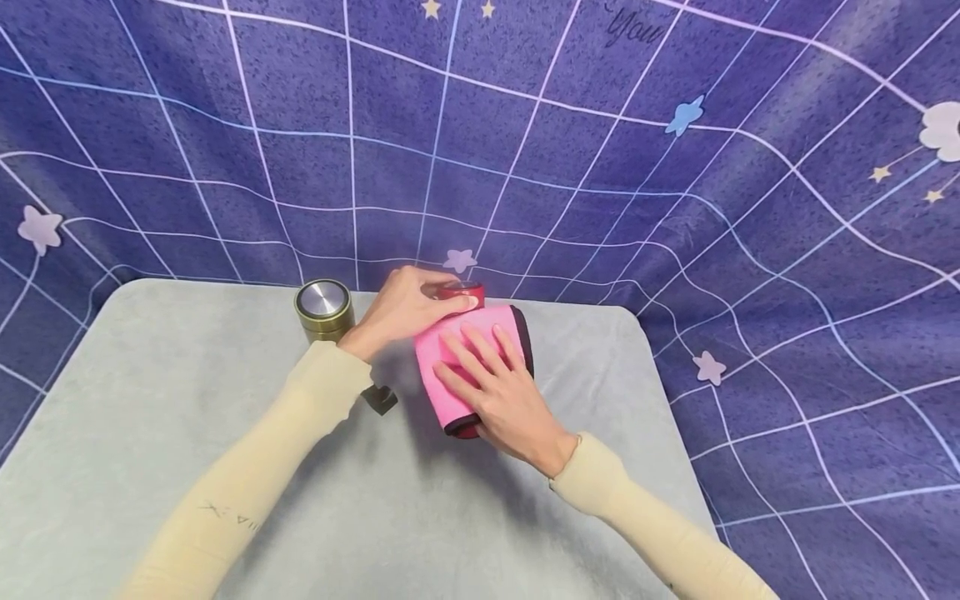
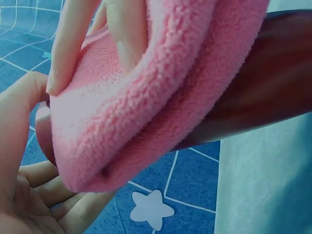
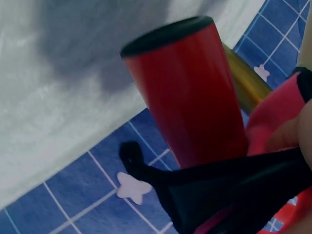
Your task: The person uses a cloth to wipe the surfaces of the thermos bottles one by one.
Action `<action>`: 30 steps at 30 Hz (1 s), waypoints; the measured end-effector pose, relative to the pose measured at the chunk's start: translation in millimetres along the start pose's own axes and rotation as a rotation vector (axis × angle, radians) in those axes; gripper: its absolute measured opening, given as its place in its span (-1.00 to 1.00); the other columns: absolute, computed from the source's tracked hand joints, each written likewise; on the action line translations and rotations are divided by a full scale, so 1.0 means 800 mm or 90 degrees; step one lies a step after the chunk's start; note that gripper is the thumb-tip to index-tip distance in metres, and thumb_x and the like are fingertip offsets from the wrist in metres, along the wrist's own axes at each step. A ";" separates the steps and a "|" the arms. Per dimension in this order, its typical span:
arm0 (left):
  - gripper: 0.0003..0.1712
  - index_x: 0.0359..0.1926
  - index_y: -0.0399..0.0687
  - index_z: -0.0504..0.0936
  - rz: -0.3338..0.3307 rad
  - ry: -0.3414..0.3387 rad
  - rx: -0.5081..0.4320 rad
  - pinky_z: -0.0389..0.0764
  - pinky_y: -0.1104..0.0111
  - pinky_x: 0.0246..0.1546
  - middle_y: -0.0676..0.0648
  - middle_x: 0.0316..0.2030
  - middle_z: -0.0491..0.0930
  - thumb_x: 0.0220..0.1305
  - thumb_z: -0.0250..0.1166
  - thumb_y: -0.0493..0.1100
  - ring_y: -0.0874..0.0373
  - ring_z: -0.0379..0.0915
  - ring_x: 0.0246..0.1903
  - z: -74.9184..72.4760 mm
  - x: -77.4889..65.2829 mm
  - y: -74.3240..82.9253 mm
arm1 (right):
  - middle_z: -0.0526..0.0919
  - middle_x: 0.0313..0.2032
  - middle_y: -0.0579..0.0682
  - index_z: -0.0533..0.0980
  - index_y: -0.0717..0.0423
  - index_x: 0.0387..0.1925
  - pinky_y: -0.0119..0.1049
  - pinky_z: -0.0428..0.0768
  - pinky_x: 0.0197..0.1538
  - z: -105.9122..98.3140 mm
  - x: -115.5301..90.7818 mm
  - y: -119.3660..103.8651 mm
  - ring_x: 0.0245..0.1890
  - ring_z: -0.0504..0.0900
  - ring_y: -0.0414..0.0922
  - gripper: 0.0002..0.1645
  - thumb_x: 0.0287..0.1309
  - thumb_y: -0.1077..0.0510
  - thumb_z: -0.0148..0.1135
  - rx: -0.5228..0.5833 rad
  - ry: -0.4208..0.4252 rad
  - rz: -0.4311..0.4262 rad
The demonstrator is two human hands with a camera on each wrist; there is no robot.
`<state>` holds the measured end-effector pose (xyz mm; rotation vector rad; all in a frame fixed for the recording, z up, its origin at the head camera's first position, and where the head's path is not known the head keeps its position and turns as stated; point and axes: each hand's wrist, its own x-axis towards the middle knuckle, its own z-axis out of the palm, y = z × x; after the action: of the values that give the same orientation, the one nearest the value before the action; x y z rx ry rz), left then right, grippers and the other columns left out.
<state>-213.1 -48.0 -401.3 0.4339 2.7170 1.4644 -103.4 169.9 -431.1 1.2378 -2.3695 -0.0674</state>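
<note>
A red bottle (image 1: pixel 467 432) is wrapped in a pink fleecy cloth (image 1: pixel 442 396) with black edging; its dark-rimmed base (image 3: pixel 166 36) sticks out bare. My left hand (image 1: pixel 405 307) grips the bottle by its red top (image 1: pixel 472 292), thumb along the near side. Over the cloth, my right hand (image 1: pixel 502 400) spreads its fingers and holds the fabric round the bottle's side. Its fingertips (image 2: pixel 129 53) press into the pink pile in the left wrist view. A black-edged flap (image 3: pixel 224 168) of the cloth hangs away from the bottle in the right wrist view.
An olive-gold flask (image 1: pixel 324 308) with a silver lid stands left of my left hand, partly hidden by the wrist. A small black object (image 1: pixel 380 398) shows beside that wrist. The grey-covered table (image 1: pixel 390 517) meets a blue gridded curtain (image 1: pixel 300 100) at its back.
</note>
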 end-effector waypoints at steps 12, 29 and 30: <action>-0.30 0.19 -0.01 0.81 0.002 0.001 0.019 0.70 0.16 -0.03 -0.06 0.04 0.82 0.17 0.55 0.30 0.04 0.78 0.01 -0.002 0.003 0.004 | 0.52 0.43 0.15 0.64 0.09 0.27 0.30 0.26 0.57 -0.032 0.051 -0.016 0.54 0.33 0.16 -0.19 -0.04 -0.12 0.59 -0.148 -0.125 -0.072; -0.25 0.19 -0.02 0.81 -0.017 0.002 0.019 0.73 0.16 0.03 -0.07 0.05 0.81 0.11 0.58 0.34 0.04 0.77 0.01 0.000 0.001 0.002 | 0.62 0.37 0.08 0.68 -0.09 0.31 0.31 0.36 0.50 -0.027 0.079 -0.054 0.48 0.44 0.14 -0.51 0.45 -0.02 0.16 -0.319 -0.262 -0.055; -0.25 0.19 -0.02 0.81 -0.017 0.001 0.015 0.73 0.16 0.03 -0.07 0.04 0.81 0.10 0.59 0.33 0.05 0.78 0.00 0.000 0.001 0.002 | 0.63 0.37 0.09 0.68 -0.09 0.31 0.32 0.35 0.51 -0.027 0.079 -0.055 0.48 0.45 0.15 -0.51 0.46 -0.02 0.15 -0.323 -0.265 -0.058</action>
<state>-213.8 -46.8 -400.4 0.3945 2.7329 1.4287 -91.2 97.8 -399.3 1.1514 -2.3971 -0.9746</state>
